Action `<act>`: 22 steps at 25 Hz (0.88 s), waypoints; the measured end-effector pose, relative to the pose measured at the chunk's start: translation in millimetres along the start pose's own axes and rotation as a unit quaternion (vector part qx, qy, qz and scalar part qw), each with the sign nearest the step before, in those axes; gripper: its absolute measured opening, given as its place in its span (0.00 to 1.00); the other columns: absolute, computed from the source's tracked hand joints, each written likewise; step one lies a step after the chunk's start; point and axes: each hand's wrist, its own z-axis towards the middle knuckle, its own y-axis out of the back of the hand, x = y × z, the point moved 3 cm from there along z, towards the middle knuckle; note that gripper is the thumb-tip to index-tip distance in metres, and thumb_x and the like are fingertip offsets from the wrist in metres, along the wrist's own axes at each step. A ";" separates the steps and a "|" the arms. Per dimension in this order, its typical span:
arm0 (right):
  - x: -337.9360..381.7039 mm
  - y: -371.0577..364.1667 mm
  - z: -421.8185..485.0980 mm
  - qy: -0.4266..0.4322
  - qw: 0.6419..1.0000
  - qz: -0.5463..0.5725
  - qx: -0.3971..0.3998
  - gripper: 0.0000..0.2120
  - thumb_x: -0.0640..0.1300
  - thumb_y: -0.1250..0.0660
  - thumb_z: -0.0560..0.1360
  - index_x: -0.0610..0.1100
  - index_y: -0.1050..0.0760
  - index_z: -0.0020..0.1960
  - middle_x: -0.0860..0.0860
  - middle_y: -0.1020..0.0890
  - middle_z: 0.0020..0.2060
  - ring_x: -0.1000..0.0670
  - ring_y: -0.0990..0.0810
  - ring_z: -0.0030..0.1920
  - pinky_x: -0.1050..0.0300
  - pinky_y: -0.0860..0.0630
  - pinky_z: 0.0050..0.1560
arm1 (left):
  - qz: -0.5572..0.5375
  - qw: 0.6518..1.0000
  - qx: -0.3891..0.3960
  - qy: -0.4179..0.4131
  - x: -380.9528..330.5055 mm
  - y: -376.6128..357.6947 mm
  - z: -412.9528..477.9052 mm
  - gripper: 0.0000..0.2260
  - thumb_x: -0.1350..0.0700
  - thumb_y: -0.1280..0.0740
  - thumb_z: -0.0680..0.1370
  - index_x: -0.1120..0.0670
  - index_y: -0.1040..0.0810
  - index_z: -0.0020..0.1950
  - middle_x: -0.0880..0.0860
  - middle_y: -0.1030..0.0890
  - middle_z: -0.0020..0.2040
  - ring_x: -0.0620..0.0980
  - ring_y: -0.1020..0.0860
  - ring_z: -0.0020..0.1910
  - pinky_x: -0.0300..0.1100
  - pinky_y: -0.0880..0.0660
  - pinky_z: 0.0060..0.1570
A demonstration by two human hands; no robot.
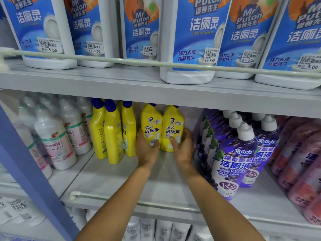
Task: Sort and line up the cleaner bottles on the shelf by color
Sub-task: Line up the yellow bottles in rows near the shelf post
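reaching into the middle shelf (121,181) with both hands. left hand (147,152) grips the left front-facing yellow bottle (151,124), thumb on the label, fingers round its left side. right hand (184,150) grips the right front-facing yellow bottle (172,125), thumb on the front, fingers curled round its right side. both bottles stand upright, touching side by side, far back on the shelf, labels facing the camera. just left of them, more yellow bottles with blue caps (112,136) stand turned sideways, nearer the front edge. further left is a group of white bottles with pink labels (57,141). right of the hands, purple bottles with white caps (234,153) stand in rows, then pink bottles (298,153) at the far right edge. upper shelf holds white bottles with blue labels (199,40) behind a rail (121,58).
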 end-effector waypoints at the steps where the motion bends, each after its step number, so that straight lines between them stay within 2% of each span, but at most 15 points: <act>1: 0.0 -0.3 1.3 0.000 1.000 -0.003 0.001 0.22 0.49 0.24 0.71 0.53 0.28 0.61 0.50 0.16 0.54 0.49 0.16 0.54 0.46 0.18 0.57 | -0.001 1.000 -0.004 0.002 -0.4 -0.4 -0.5 0.28 0.64 0.25 0.75 0.60 0.30 0.72 0.58 0.19 0.66 0.58 0.19 0.64 0.42 0.27 0.60; 7: 4.9 -4.1 5.7 -0.001 1.000 -0.020 -0.003 0.22 0.46 0.22 0.71 0.52 0.28 0.60 0.49 0.18 0.53 0.46 0.18 0.54 0.45 0.19 0.56 | 0.007 1.000 -0.017 0.001 -2.3 0.8 1.3 0.27 0.63 0.25 0.75 0.60 0.29 0.73 0.59 0.19 0.67 0.59 0.19 0.64 0.42 0.27 0.60; 12: 5.3 -3.0 8.1 -0.008 1.000 -0.021 0.002 0.23 0.49 0.22 0.69 0.61 0.31 0.56 0.48 0.17 0.52 0.46 0.17 0.52 0.44 0.17 0.53 | 0.031 0.999 -0.012 0.017 4.9 15.3 1.6 0.28 0.62 0.25 0.76 0.59 0.29 0.75 0.59 0.18 0.66 0.60 0.19 0.63 0.50 0.23 0.61; 15: 3.7 -2.3 9.7 -0.018 1.000 -0.013 0.014 0.22 0.48 0.21 0.69 0.54 0.28 0.58 0.46 0.17 0.53 0.45 0.16 0.51 0.41 0.17 0.53 | 0.041 0.999 0.019 0.025 6.2 24.7 -0.4 0.27 0.60 0.25 0.75 0.58 0.27 0.74 0.57 0.17 0.65 0.59 0.18 0.62 0.51 0.22 0.62; 17: 8.4 1.1 8.9 -0.033 0.999 -0.002 0.021 0.21 0.44 0.21 0.70 0.51 0.26 0.58 0.46 0.16 0.52 0.45 0.15 0.51 0.39 0.17 0.52 | 0.018 0.998 0.058 0.032 4.5 32.0 0.8 0.26 0.59 0.24 0.75 0.57 0.26 0.72 0.52 0.17 0.64 0.54 0.18 0.63 0.53 0.22 0.65; 19: 18.5 7.8 3.4 -0.034 0.999 0.030 0.021 0.19 0.41 0.21 0.71 0.55 0.25 0.55 0.50 0.15 0.51 0.45 0.15 0.52 0.39 0.17 0.54 | -0.041 0.995 0.083 0.045 -0.6 45.0 -7.0 0.27 0.60 0.23 0.75 0.59 0.26 0.72 0.50 0.19 0.63 0.49 0.20 0.61 0.48 0.22 0.65; 20: 24.8 9.7 -0.5 -0.031 0.997 0.059 0.031 0.20 0.40 0.21 0.71 0.55 0.25 0.56 0.51 0.15 0.52 0.46 0.14 0.53 0.40 0.17 0.56 | -0.064 0.994 0.071 0.047 -3.8 56.0 -11.5 0.29 0.59 0.22 0.74 0.60 0.27 0.73 0.51 0.19 0.62 0.48 0.21 0.61 0.44 0.22 0.62; 22: 39.4 8.6 -14.1 -0.017 0.993 0.108 0.050 0.24 0.39 0.21 0.72 0.48 0.25 0.64 0.48 0.16 0.59 0.46 0.16 0.60 0.42 0.20 0.63 | -0.095 0.995 0.017 0.022 -9.4 86.8 -20.0 0.29 0.57 0.21 0.72 0.57 0.25 0.71 0.54 0.18 0.61 0.49 0.20 0.59 0.43 0.22 0.58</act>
